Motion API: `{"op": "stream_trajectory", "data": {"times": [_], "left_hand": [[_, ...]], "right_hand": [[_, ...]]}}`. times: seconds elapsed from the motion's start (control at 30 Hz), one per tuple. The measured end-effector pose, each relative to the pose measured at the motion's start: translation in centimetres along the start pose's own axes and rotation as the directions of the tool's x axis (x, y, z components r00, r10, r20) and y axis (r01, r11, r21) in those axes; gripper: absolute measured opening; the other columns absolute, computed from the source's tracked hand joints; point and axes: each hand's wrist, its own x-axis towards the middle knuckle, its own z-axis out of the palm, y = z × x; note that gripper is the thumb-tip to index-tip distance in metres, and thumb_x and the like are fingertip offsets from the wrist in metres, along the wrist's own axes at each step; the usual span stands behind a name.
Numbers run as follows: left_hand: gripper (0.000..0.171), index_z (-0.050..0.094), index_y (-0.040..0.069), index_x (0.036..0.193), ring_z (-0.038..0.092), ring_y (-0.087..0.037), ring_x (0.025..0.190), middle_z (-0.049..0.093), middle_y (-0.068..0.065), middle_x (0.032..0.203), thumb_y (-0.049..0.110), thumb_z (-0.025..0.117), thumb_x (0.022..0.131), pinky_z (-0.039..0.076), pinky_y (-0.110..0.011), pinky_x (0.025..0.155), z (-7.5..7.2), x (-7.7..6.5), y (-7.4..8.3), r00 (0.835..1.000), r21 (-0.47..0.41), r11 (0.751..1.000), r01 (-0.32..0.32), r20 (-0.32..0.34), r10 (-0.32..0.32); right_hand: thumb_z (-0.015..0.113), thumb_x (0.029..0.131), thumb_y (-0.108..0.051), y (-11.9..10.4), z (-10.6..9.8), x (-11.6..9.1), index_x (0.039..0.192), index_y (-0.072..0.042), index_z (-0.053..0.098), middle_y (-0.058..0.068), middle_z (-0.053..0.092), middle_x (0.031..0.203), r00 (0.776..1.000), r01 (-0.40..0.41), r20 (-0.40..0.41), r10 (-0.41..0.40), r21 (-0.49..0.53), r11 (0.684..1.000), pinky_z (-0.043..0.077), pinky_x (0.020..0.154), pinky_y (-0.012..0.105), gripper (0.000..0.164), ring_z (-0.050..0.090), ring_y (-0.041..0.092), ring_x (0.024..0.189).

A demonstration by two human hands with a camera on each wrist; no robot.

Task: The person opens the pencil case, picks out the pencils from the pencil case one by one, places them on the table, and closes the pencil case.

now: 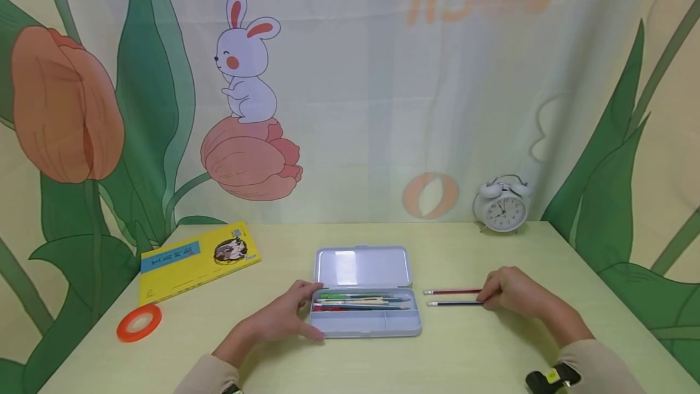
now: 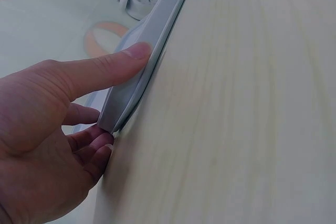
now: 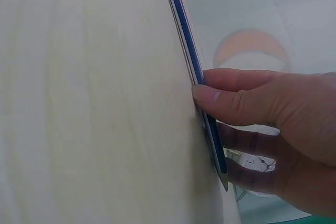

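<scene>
An open pale-lilac pencil case [image 1: 355,324] lies on the table with its lid [image 1: 363,267] tipped back. Several pencils [image 1: 361,304] fill its long rear compartment. My left hand [image 1: 284,315] grips the case's left end, thumb at the front wall [image 2: 137,56] and fingers round the far corner. Right of the case, a red pencil [image 1: 451,291] and a dark blue pencil [image 1: 454,303] lie almost parallel, eraser ends toward the case. My right hand [image 1: 514,293] pinches the blue pencil [image 3: 186,24] near its sharpened end, the thumb across its side. The red pencil's far end is hidden behind the fingers.
A yellow booklet [image 1: 199,263] lies at the back left, with an orange roll of tape [image 1: 139,323] in front of it. The white alarm clock [image 1: 502,205] stands at the back right, before a printed curtain [image 1: 350,108]. The table [image 1: 383,366] ends at that curtain.
</scene>
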Motion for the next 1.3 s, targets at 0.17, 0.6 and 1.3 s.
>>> {"op": "stream_trajectory", "data": {"times": [0.17,0.6,1.3], "left_hand": [[0.1,0.037,0.007,0.154,0.039,-0.034,0.133,0.04,-0.008,0.137,0.03,0.091,0.073,0.026,-0.059,0.115,0.03,0.0,-0.01,1.0,-0.008,1.0,0.0,0.001,0.0],[0.1,0.037,0.007,0.154,0.038,-0.034,0.134,0.039,-0.009,0.138,0.03,0.091,0.073,0.025,-0.058,0.115,0.03,0.0,-0.11,1.0,-0.007,1.0,0.002,0.003,-0.002],[0.1,0.038,0.007,0.153,0.04,-0.033,0.132,0.04,-0.01,0.137,0.03,0.091,0.072,0.027,-0.058,0.114,0.02,-0.04,-0.01,1.0,0.009,1.0,-0.009,-0.002,0.009]], "right_hand": [[0.084,0.075,0.0,-0.02,0.18,0.13,0.084,-0.008,0.082,-0.005,0.07,0.083,1.0,0.0,-0.02,-0.001,-0.015,1.0,0.051,0.069,0.027,0.012,0.061,0.011,0.077],[0.082,0.077,-0.002,-0.54,0.75,0.38,0.079,-0.009,0.08,-0.007,0.065,0.079,0.995,0.022,-0.096,-0.033,-0.119,0.993,0.052,0.067,0.029,0.007,0.06,0.01,0.074],[0.081,0.08,-0.004,-0.55,0.77,0.56,0.082,-0.008,0.08,-0.008,0.063,0.078,0.988,-0.088,-0.14,0.067,-0.149,0.985,0.052,0.068,0.032,0.005,0.059,0.012,0.074]]}}
